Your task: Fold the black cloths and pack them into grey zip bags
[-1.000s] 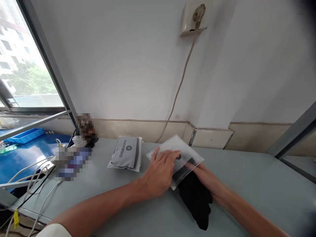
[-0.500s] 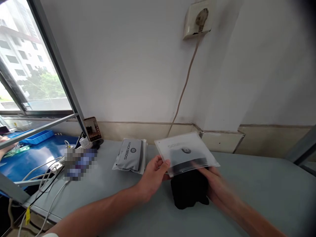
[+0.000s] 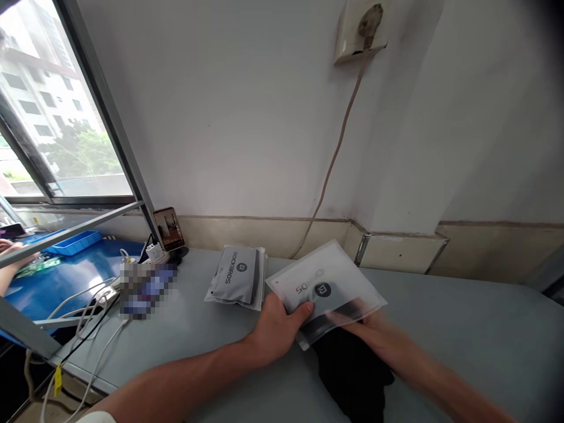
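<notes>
A frosted plastic bag [image 3: 328, 264] printed with ROCKBROS and a round logo is tilted above the table. My left hand [image 3: 279, 326] grips its left edge, thumb on top. My right hand [image 3: 374, 332], slightly smeared by motion, is at the bag's near right edge, its fingertips at the opening. A piece of black cloth [image 3: 352, 376] hangs below that edge, against my right hand. Its upper end meets the bag's mouth; how far it reaches inside I cannot tell. Left of the bag lies a small stack of similar packed ROCKBROS bags [image 3: 238, 276].
A phone [image 3: 168, 229] stands propped against the wall at the back left. White cables and a power strip [image 3: 161, 258] lie near a blurred-out item [image 3: 150, 291]. Beyond the metal frame, another person's hand [image 3: 17, 258] is over a blue table [image 3: 92, 264] with a blue tray [image 3: 77, 242].
The bag has turned and tipped towards me. The black cloth has dropped lower and spread nearer to me. My right hand has shifted a little at the bag's edge.
</notes>
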A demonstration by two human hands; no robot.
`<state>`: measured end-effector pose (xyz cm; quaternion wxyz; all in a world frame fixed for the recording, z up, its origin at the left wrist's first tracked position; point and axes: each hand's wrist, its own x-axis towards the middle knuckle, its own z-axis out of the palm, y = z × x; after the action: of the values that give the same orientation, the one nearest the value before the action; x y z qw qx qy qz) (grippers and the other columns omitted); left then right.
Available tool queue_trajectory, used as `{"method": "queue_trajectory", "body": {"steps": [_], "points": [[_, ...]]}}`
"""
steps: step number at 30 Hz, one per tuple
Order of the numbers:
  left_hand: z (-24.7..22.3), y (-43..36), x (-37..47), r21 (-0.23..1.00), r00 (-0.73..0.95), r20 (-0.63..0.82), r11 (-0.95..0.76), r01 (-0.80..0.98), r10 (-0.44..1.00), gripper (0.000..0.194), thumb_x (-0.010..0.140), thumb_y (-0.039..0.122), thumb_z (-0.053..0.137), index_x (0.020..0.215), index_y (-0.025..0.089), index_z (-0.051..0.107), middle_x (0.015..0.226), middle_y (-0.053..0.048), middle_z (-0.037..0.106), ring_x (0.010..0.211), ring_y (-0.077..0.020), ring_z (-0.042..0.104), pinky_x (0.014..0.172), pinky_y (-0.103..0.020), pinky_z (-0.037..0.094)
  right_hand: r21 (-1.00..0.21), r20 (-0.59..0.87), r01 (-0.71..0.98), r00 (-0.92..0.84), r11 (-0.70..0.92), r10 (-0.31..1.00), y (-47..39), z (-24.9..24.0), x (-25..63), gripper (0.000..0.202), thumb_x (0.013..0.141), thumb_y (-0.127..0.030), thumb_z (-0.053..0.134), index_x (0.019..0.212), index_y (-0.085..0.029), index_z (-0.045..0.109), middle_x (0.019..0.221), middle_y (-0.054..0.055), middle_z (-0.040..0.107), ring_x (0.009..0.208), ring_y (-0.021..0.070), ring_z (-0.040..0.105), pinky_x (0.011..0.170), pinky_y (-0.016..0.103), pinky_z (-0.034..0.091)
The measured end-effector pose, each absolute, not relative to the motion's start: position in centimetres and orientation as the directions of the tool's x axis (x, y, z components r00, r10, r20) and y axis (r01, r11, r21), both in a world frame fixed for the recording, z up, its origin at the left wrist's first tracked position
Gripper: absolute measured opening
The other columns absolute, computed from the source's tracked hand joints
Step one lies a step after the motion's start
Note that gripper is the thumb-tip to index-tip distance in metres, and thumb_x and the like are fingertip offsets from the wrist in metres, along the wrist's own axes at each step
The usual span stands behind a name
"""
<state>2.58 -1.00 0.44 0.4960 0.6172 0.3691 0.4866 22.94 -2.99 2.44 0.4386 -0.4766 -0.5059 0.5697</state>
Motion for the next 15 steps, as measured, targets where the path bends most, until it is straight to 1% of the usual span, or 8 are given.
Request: {"method": "queue_trajectory", "body": {"steps": [3, 6, 8, 11, 13, 15], "points": [[0.7, -1.1, 2.5, 0.962, 0.087, 0.264, -0.269, 0.051, 0.961, 0.042, 0.090, 0.043, 0.075, 0.124, 0.018, 0.070, 0.120, -0.012, 0.076, 0.120, -0.0322, 0.067, 0.112, -0.053, 0.050, -0.995, -0.096, 0.015, -0.265, -0.095, 0.960, -3.0, 2.8, 23.5, 0.051, 0.081, -0.045, 0.083, 0.126, -0.026, 0.072, 0.127, 0.009, 0.077, 0.121, 0.0370, 0.069, 0.106, 0.048, 0.055], [1.5, -1.6, 2.3, 0.963, -0.032, 0.263, -0.261, 0.061, 0.964, 0.044, 0.090, 0.048, 0.075, 0.122, 0.018, 0.070, 0.108, -0.012, 0.078, 0.117, -0.0329, 0.068, 0.107, -0.053, 0.055, -0.991, -0.129, 0.061, -0.323, -0.116, 0.937, -2.9, 3.1, 24.1, 0.048, 0.078, -0.045, 0.084, 0.119, -0.022, 0.076, 0.119, 0.010, 0.080, 0.112, 0.0381, 0.072, 0.103, 0.051, 0.054], [2.1, -1.8, 2.2, 0.963, -0.040, 0.270, -0.269, 0.024, 0.962, 0.045, 0.092, 0.050, 0.073, 0.123, 0.018, 0.069, 0.111, -0.012, 0.077, 0.117, -0.0322, 0.069, 0.105, -0.051, 0.056, -0.986, -0.164, 0.066, -0.351, -0.150, 0.922, -2.9, 3.3, 24.2, 0.044, 0.077, -0.046, 0.085, 0.113, -0.021, 0.078, 0.114, 0.010, 0.082, 0.106, 0.0375, 0.074, 0.098, 0.050, 0.056], [2.3, -1.8, 2.0, 0.960, 0.004, 0.278, -0.277, -0.043, 0.961, 0.044, 0.092, 0.047, 0.073, 0.124, 0.016, 0.068, 0.119, -0.013, 0.076, 0.116, -0.0311, 0.069, 0.104, -0.048, 0.058, -0.976, -0.181, -0.056, -0.312, -0.208, 0.933, -2.9, 3.5, 24.2, 0.045, 0.077, -0.042, 0.086, 0.117, -0.023, 0.078, 0.112, 0.009, 0.083, 0.102, 0.0338, 0.077, 0.092, 0.044, 0.060], [2.0, -1.6, 2.0, 0.961, 0.029, 0.271, -0.269, -0.066, 0.962, 0.043, 0.091, 0.044, 0.075, 0.123, 0.015, 0.067, 0.120, -0.014, 0.075, 0.115, -0.0312, 0.070, 0.104, -0.049, 0.058, -0.955, -0.206, -0.161, -0.238, -0.248, 0.949, -2.7, 3.4, 24.1, 0.051, 0.076, -0.037, 0.087, 0.125, -0.025, 0.074, 0.109, 0.008, 0.084, 0.093, 0.0311, 0.079, 0.080, 0.039, 0.064], [1.5, -1.5, 2.0, 0.968, 0.060, 0.244, -0.238, -0.083, 0.968, 0.041, 0.090, 0.041, 0.076, 0.122, 0.016, 0.068, 0.120, -0.013, 0.075, 0.114, -0.0313, 0.070, 0.103, -0.050, 0.058, -0.931, -0.258, -0.222, -0.157, -0.289, 0.953, -2.4, 3.2, 24.3, 0.060, 0.075, -0.033, 0.088, 0.132, -0.027, 0.070, 0.103, 0.007, 0.085, 0.077, 0.0288, 0.080, 0.063, 0.036, 0.064]]}}
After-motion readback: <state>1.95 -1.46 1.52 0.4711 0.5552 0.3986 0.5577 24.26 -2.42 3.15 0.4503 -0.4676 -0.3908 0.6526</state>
